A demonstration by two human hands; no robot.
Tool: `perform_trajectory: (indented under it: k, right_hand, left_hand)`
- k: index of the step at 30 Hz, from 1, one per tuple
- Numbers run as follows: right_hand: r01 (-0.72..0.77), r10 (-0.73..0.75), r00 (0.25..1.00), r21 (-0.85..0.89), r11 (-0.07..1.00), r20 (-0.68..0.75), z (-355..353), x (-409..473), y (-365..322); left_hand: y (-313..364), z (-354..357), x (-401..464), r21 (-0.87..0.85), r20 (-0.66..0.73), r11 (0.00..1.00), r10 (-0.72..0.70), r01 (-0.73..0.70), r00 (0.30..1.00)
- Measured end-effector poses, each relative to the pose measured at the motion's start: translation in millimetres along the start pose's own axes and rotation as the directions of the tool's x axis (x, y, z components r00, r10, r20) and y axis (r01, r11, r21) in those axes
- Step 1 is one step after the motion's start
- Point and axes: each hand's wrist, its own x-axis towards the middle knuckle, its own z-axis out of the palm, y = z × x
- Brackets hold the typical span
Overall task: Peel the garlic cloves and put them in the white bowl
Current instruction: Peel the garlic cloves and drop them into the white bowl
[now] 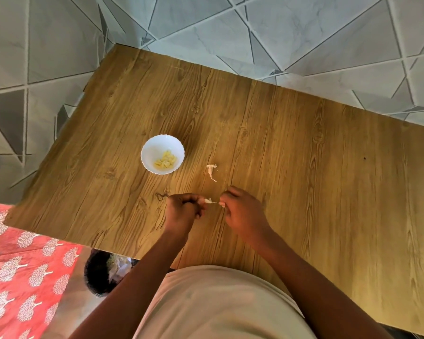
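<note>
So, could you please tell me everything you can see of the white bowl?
The white bowl is small and round with a scalloped rim, glossy like glazed ceramic or glass. It stands upright on the wooden table, left of the scrap of garlic skin and beyond the left hand. A little heap of peeled, pale yellow garlic cloves lies in its bottom. Neither hand touches it.

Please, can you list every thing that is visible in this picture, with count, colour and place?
Round white bowl: one, white, left-centre of table.
Peeled garlic cloves: several, pale yellow, inside the bowl.
Papery garlic skin scrap: one, whitish, on table right of the bowl.
Garlic clove being peeled: one, whitish, between both hands.
Wooden table: one, brown.
Dark bin: one, black, on the floor under the table edge.
Left hand: grips the clove.
Right hand: fingers curled beside the clove.
</note>
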Motion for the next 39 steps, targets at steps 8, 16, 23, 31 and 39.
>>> perform_trajectory:
  k: [8, 16, 23, 31, 39]
  right_hand:
    - [-0.026, 0.043, 0.998, 0.351, 0.936, -0.042, 3, 2, -9]
    - [0.013, -0.015, 1.0, 0.388, 0.922, 0.002, -2, 7, -5]
    - [0.332, -0.377, 0.913, -0.253, 0.909, -0.158, 1, 0, -6]
    - [-0.481, 0.469, 0.836, 0.792, 0.377, 0.285, -12, 10, -22]
    - [0.016, 0.027, 0.993, 0.347, 0.938, -0.118, -4, 1, -8]
  left_hand:
    - [11, -4, -6, 0.015, 0.068, 0.996, 0.09, -0.091, 0.994]
    - [15, -5, -5, 0.129, 0.104, 0.971, 0.186, -0.199, 0.977]
    - [24, 7, -1, -0.119, 0.085, 0.958, -0.253, 0.262, 0.964]
    - [16, -1, -9, 0.037, 0.135, 0.961, 0.265, -0.272, 0.955]
    - [19, 3, -8, -0.005, 0.086, 1.0, -0.022, 0.022, 0.996]
